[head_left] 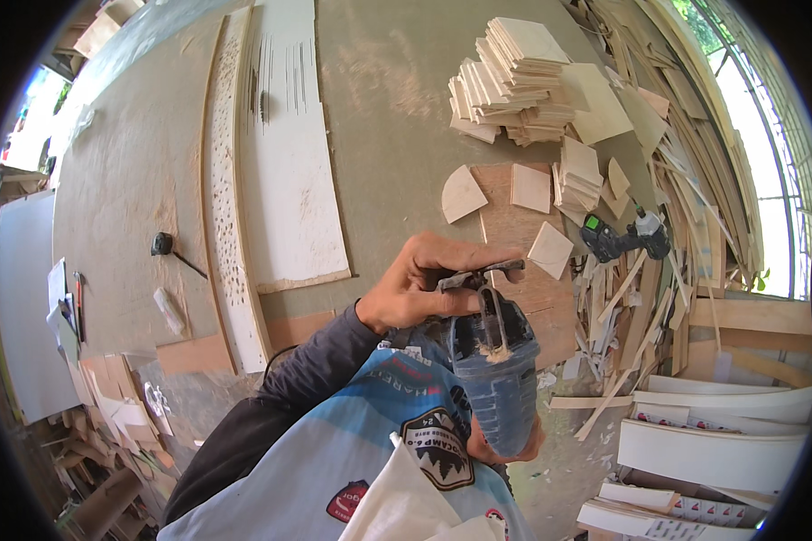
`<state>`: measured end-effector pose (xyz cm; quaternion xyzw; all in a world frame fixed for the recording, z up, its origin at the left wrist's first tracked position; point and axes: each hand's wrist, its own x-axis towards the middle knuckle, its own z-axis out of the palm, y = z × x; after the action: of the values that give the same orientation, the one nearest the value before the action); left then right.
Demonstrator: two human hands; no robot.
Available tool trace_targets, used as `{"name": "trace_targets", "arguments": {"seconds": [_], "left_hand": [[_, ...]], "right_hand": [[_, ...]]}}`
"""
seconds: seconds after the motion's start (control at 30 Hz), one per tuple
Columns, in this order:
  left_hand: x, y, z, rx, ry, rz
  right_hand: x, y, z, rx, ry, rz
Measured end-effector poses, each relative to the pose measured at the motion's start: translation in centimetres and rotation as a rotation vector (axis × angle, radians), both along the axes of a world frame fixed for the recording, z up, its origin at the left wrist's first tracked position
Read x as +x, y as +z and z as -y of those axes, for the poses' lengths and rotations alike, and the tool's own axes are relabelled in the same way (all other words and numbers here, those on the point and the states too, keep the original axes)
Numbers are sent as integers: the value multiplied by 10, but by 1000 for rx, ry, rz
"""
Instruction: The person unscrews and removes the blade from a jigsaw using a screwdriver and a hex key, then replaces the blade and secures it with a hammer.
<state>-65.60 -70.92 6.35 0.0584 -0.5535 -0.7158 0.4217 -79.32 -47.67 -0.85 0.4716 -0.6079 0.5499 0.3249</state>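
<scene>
Close to my body I hold a blue, dusty jigsaw [494,388], with sawdust caught near its metal parts. My left hand [415,284] grips the dark metal plate at its far end, thumb and fingers closed on it. Beneath the jigsaw's near end my right hand [534,442] wraps around the body; most of that hand is hidden. Just beyond lies a reddish-brown board [550,316]. A square wooden piece with a curved line [550,251], another square piece [530,188] and a quarter-round piece [465,194] lie on or beside it.
Stacked plywood squares [523,86] stand at the far right, with a cordless drill [627,239] nearer. Wood offcuts [641,316] crowd the right side. A long white panel [289,198] and a speckled strip [230,180] lie left. White curved pieces [713,451] fill the lower right.
</scene>
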Motion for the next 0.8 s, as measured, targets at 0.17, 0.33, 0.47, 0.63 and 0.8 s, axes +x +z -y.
{"name": "trace_targets", "arguments": {"seconds": [0.17, 0.33, 0.47, 0.63, 0.8], "left_hand": [[2, -11, 2, -25, -45, -42], [-3, -16, -7, 90, 27, -35], [-4, -9, -5, 112, 76, 59], [-7, -6, -6, 156, 58, 80], [-4, -8, -1, 127, 19, 88]], "right_hand": [[-9, 14, -15, 254, 316, -5], [-2, 22, 8, 114, 299, -46], [9, 42, -1, 352, 215, 82], [14, 45, 16, 238, 225, 184], [14, 57, 19, 326, 214, 241]]}}
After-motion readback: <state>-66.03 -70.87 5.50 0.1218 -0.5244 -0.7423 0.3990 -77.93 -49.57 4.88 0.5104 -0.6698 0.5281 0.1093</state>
